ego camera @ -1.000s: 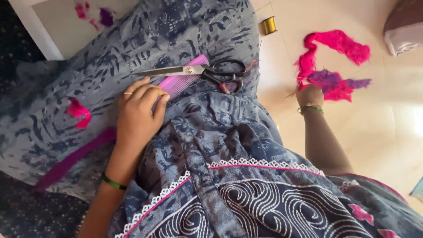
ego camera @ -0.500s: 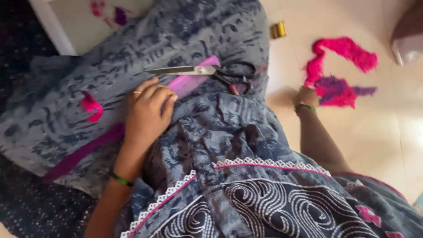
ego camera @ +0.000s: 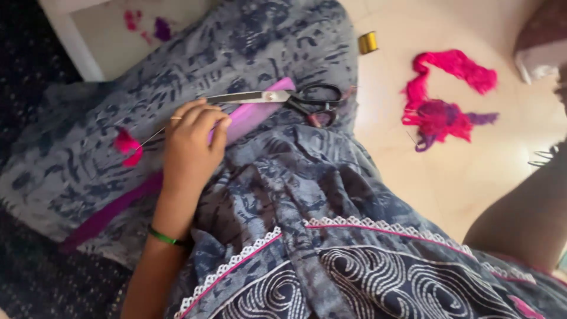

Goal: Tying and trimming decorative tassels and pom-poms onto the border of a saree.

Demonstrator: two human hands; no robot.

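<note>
- At the left edge of the blue-grey printed cloth (ego camera: 94, 147), a pink fabric scrap (ego camera: 127, 147) lies just beside our left hand (ego camera: 192, 147); we'd best leave it out of the seam.
- Our left hand rests flat on the cloth, fingers together and curled over the purple strip (ego camera: 248, 115), pressing rather than pinching (a thin thread seems to run from it toward the scrap).
- We'd judge it wise to hold the strip taut and level along the cloth.
- The scissors (ego camera: 289, 100) lie closed across the strip's upper end, near our fingertips.
- By the floor's far edge: a gold spool (ego camera: 367, 42) and tangled pink threads (ego camera: 443, 94).
- Our right hand is out of view; only the forearm shows.
</note>
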